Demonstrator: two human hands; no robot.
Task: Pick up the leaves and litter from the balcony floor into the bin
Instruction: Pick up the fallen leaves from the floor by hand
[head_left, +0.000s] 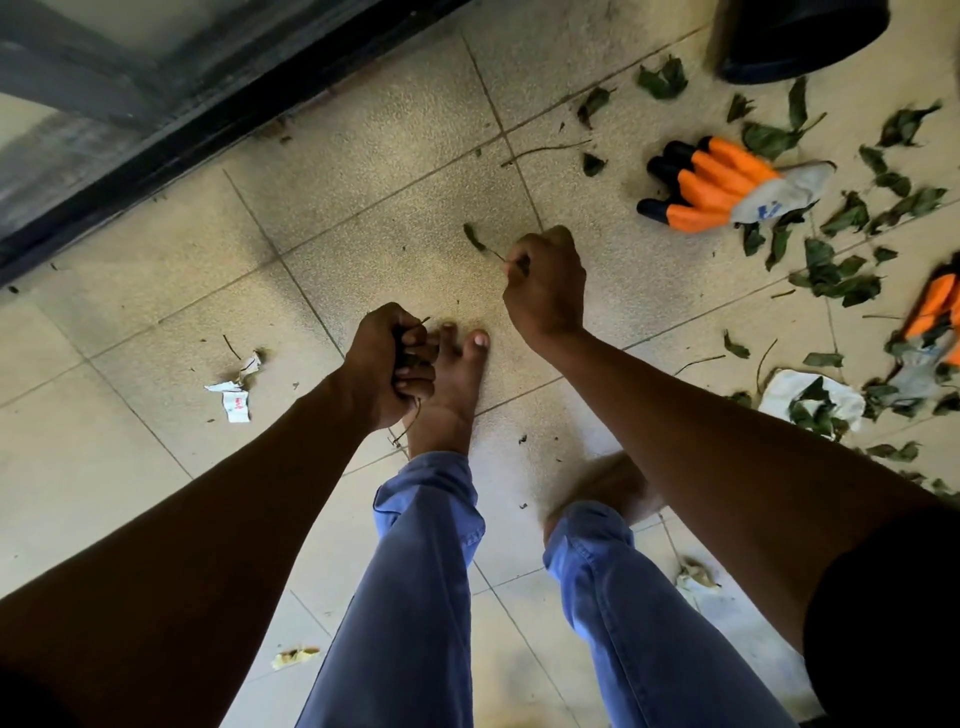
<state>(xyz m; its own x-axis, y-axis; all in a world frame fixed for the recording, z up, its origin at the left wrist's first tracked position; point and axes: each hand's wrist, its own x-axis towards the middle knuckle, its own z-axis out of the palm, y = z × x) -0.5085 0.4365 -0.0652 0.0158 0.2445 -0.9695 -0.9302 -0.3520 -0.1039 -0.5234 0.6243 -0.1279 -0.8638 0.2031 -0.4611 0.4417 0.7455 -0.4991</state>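
Note:
My left hand (392, 364) is closed in a fist around a bunch of dark leaves and thin stems, held above my bare left foot. My right hand (545, 283) pinches the stem of a small green leaf (474, 236) that sticks out to its left, just above the tiled floor. Several green leaves (831, 270) lie scattered over the tiles at the right. A crumpled white paper scrap (234, 392) lies on the floor left of my left hand. The dark bin (800, 41) stands at the top right corner, only partly in view.
Two orange-and-grey work gloves (722, 184) (930, 332) lie among the leaves at the right. A white wrapper (810, 395) holds some leaves. Small paper bits (293, 657) (696, 574) lie near my legs. A dark door frame (156, 150) runs along the upper left.

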